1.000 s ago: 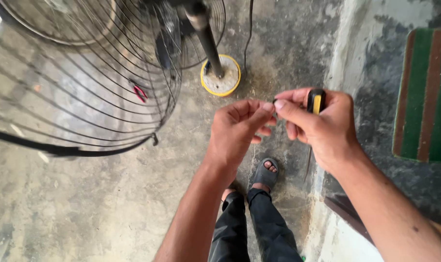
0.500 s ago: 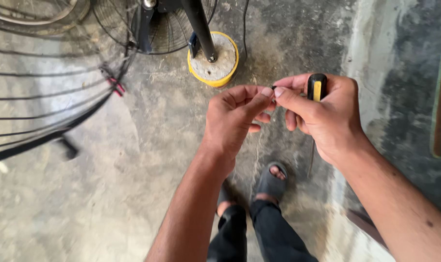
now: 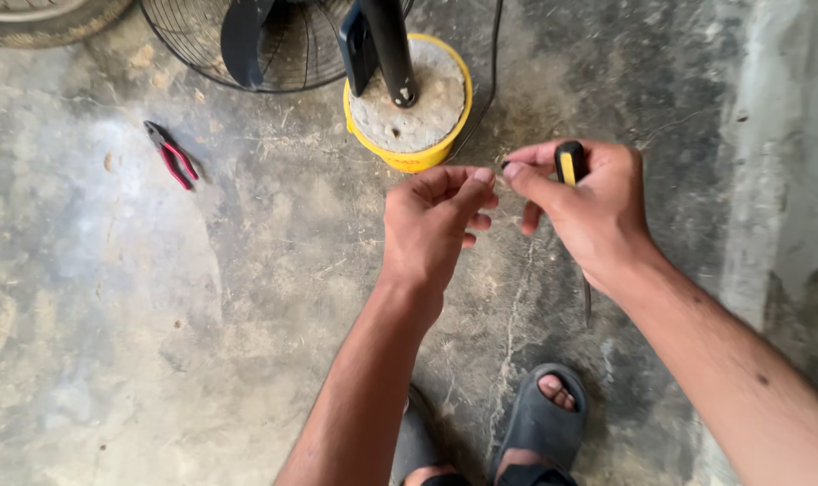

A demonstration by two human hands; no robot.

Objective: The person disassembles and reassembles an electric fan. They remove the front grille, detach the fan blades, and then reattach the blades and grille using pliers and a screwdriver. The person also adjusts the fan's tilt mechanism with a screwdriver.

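Note:
My right hand [image 3: 589, 211] grips a screwdriver with a black and yellow handle [image 3: 568, 163]; its metal shaft [image 3: 587, 301] points down below the wrist. The thumb and forefinger of that hand pinch something tiny and dark at their tips. My left hand [image 3: 431, 225] is held palm up right beside it, fingertips almost touching the right fingertips. What lies between the fingertips is too small to make out. Both hands hover above a concrete floor.
A fan stand's black pole [image 3: 386, 49] rises from a yellow, concrete-filled base [image 3: 409, 112]. A wire fan guard [image 3: 274, 45] lies at the top. Red-handled pliers [image 3: 170, 155] lie on the floor at left. A black cord [image 3: 492, 67] runs past the base. My sandalled feet [image 3: 539, 418] are below.
The view has tilted down and the large fan guard has left the left side, uncovering the pliers. My hands stay together, fingertips nearly meeting, screwdriver still in the right.

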